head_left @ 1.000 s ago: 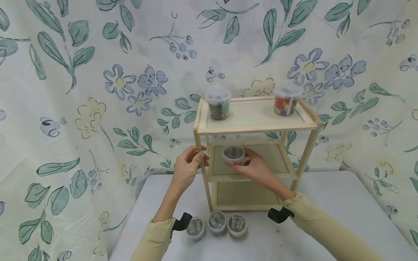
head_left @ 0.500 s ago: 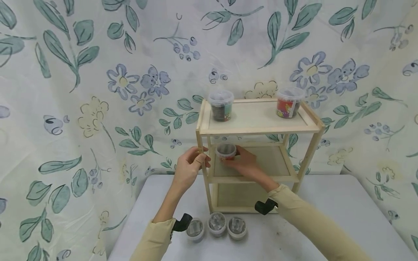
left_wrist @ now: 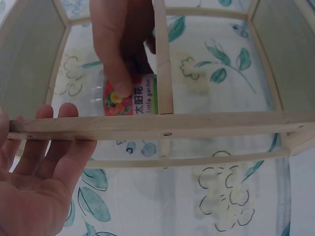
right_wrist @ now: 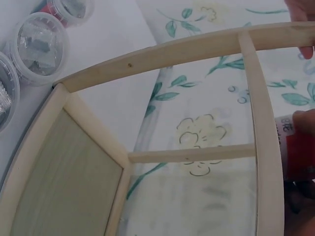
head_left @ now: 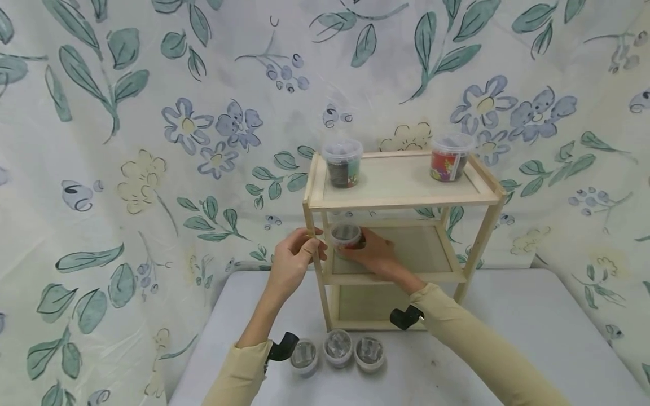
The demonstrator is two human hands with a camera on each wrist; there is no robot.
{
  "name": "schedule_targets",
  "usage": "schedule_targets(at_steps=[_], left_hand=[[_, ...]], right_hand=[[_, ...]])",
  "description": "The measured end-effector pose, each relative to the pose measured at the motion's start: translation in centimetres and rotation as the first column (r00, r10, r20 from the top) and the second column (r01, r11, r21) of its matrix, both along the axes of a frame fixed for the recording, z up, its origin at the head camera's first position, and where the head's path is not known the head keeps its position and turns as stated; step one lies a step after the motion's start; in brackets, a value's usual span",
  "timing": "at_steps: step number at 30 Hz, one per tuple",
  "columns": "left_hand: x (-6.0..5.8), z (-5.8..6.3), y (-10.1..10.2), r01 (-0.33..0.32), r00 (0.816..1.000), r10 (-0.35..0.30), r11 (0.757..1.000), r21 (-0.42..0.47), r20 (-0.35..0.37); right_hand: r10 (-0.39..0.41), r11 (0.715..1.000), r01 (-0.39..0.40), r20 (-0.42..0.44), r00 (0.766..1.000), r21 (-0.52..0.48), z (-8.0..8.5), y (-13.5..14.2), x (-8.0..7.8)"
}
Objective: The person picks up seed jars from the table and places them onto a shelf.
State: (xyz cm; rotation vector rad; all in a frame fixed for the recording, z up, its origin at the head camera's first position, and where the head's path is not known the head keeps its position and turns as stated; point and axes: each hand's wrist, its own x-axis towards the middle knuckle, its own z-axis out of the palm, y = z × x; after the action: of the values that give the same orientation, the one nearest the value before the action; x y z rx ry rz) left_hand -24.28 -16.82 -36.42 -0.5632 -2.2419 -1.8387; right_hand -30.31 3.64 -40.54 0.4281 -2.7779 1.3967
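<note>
Gripping a small plastic cup (head_left: 345, 241), here's the right hand (head_left: 376, 254), reaching in through the front of the pale wooden rack (head_left: 401, 203), fingers and thumb wrapped around the cup's side! The cup sits at the left end of the middle shelf (head_left: 421, 248), upright, see-through rim facing up, just beside the left front post (head_left: 322, 287); whether its base touches the board, I cannot tell, because the fingers cover it. And over on the other side, the left hand (head_left: 294, 256) has that same post in its grasp, fingers curled behind the wood, just below the top shelf (head_left: 391, 177). What a close-up from the left wrist: a red label (left_wrist: 118, 101) with bright flowers and the words "little garden", the right thumb pressed across it! Up on the top shelf, two clear-lidded tubs: the left tub (head_left: 342, 164) with a dark, green-edged label, the right tub (head_left: 450, 159) in red, standing well apart. Down on the white table (head_left: 533, 316), in front of the rack's left leg, three small containers cluster close together: a left container (head_left: 304, 356), a middle container (head_left: 338, 348) and a right container (head_left: 369, 353), each showing crinkled clear wrapping inside. Behind it all hangs a floral cloth (head_left: 228, 73), blue blossoms and green leaves on white.
</note>
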Motion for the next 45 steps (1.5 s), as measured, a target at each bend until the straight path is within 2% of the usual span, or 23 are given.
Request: schedule_targets(at_steps=[27,40,45], left_hand=[[-0.06,0.12,-0.08,-0.014,0.999,0.014,1.0,-0.005,-0.029],[-0.07,0.09,0.01,-0.013,1.0,0.013,1.0,-0.003,-0.02],[-0.12,-0.01,0.1,-0.014,1.0,0.014,1.0,-0.004,-0.02]], right_hand=[[0.005,1.0,-0.004,-0.048,0.999,0.021,-0.26,-0.27,-0.17],[0.013,0.999,-0.011,-0.051,0.999,0.032,-0.37,-0.18,-0.2],[0.026,1.0,-0.026,-0.029,0.999,0.006,-0.4,0.17,-0.14]])
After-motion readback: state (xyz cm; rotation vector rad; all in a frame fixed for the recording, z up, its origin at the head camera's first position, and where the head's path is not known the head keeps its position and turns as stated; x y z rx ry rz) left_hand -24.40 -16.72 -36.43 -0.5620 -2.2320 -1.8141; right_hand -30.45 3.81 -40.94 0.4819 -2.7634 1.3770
